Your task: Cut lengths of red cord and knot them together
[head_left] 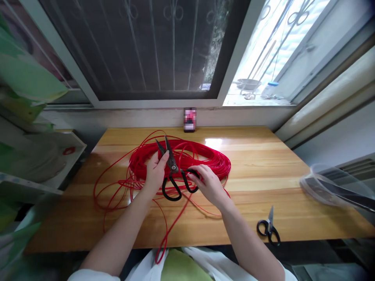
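Nearest my view: red loop (166, 236), one, hanging over the near edge of the counter (249, 171). Small scissors (270, 228), one pair, near that edge at right, lying apart from everything else. Large scissors (174, 168), one pair, raised over the near side of the coil, blades parted and pointing away from the wearer. Left hand (156, 169), one, closed at the blades, thumb against the metal; whether it pinches cord as well, I cannot tell. Right hand (205, 180), one, fingers curled on the right handle ring. Handling note, my judgement: I would keep the left fingertips on the flats, clear of the edges, move the handles slowly, and keep the blades off the strands beneath. Coil (218, 158), red, one, mid-counter, its loose strands too tangled for me to count, spilling left and forward. Clear tub (316, 191), one, at the right end. Phone (190, 120), one, upright at the back against the wall. On the sill beyond: bowl (249, 84), one; blue-lidded jar (269, 90), one.
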A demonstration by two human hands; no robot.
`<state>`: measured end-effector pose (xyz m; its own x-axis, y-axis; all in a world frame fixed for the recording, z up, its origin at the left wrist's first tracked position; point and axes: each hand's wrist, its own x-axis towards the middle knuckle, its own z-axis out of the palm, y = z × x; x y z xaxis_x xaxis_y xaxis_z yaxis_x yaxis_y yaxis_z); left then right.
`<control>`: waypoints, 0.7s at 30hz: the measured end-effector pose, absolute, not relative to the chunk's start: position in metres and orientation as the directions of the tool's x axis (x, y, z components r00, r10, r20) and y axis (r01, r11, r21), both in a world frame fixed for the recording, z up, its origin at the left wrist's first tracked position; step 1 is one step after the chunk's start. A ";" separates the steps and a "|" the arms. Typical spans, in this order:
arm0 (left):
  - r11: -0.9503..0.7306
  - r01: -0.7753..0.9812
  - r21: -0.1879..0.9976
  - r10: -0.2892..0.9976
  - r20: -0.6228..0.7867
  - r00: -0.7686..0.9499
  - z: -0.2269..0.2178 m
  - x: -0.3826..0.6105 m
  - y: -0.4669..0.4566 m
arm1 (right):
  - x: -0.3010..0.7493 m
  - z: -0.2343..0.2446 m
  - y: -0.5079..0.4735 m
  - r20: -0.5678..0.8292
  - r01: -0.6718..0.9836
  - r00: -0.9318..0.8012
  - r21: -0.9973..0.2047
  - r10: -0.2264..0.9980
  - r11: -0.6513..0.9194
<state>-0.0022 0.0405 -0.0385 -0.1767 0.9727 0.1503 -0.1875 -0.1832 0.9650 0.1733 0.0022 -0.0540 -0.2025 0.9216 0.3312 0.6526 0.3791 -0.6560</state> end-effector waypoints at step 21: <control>-0.089 -0.468 0.880 0.934 -0.090 -0.346 -0.030 -0.022 0.050 | 0.167 -0.085 0.016 -0.055 -0.473 -0.065 -0.877 0.996 -0.080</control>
<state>-0.0224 0.0501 -0.0299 -0.3464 0.9338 -0.0900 -0.4676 -0.0887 0.8795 0.1673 0.0162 -0.0846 -0.0650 0.9963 -0.0553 -0.4734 -0.0796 -0.8773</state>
